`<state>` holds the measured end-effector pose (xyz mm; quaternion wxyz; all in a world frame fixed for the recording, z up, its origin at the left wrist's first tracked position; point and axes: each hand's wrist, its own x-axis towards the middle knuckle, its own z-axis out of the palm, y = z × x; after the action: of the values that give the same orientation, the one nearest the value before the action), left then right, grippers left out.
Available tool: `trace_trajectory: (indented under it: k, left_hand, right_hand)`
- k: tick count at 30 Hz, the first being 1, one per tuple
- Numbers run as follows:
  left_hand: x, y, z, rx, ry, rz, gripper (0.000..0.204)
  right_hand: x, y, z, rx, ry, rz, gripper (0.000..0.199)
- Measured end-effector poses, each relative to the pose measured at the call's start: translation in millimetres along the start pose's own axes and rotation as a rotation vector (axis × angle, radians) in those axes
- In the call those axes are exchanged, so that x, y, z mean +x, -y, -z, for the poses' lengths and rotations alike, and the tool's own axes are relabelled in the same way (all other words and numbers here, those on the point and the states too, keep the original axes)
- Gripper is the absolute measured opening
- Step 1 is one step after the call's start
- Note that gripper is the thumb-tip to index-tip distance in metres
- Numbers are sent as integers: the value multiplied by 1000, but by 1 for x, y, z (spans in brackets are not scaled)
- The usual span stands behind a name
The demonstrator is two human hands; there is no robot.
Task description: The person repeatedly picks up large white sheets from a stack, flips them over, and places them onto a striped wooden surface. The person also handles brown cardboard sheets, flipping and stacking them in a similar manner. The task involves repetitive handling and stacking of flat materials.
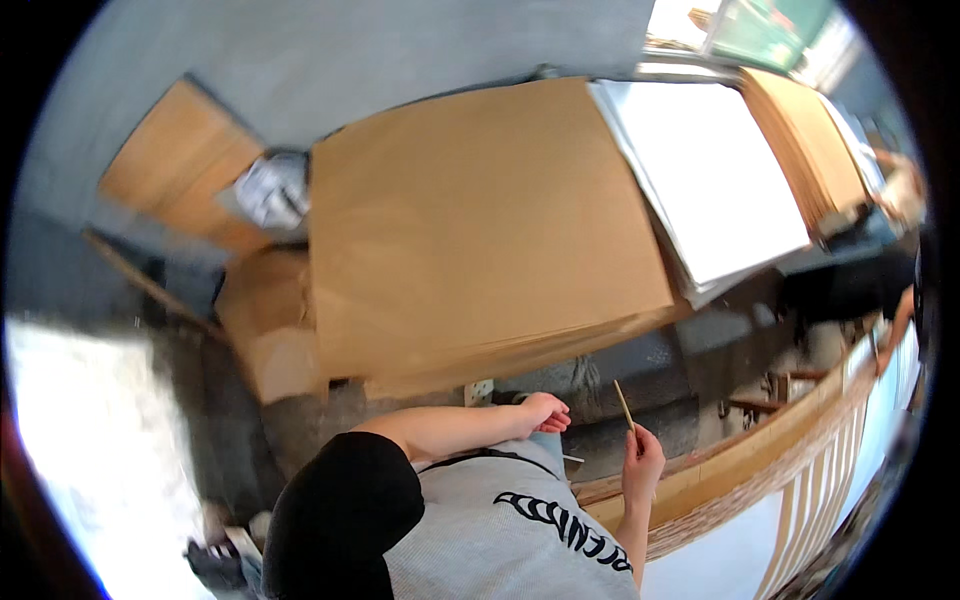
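Note:
A thin, pale tan stick (623, 403) is pinched in my right hand (645, 462), slanting up and away from the fingertips. My left hand (543, 415) is in front of my waist, its fingers loosely curled and apart, with nothing visible in them. Beyond both hands lies a large stack of brown paper sheets (480, 220), which neither hand touches. To its right is a stack of white sheets (715, 180). Below the right hand runs a long bench edge with a yellowish band (740, 465).
Another brown stack (805, 140) stands at the far right, near a person's arm (898, 330). Pale strips (820, 500) lie across the white surface at lower right. Brown boards (185, 160) lean against the grey wall at left, near a white crumpled bundle (272, 190).

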<state>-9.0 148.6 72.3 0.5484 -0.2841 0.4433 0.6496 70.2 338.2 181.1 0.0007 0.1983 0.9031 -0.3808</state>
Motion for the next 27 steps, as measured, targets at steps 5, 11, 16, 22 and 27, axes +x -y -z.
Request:
trace_trajectory:
  k: [5, 11, 16, 22, 27]
  left_hand:
    - [-31, 17, 94, -334, -59, -145, 19]
    - [-61, 43, 189, -654, -269, -449, 12]
    - [-82, 46, 251, -1032, -712, -645, 5]
    - [-79, 30, 303, -1374, -864, -687, 13]
    - [-66, 12, 304, -1359, -1045, -554, 13]
  right_hand:
    - [7, 44, -81, -26, 280, 210, 15]
    - [20, 97, -129, -186, 537, 435, 15]
    - [51, 118, -157, -264, 676, 590, 14]
    - [85, 127, -174, -292, 812, 694, 15]
    - [114, 108, -175, -293, 950, 570, 18]
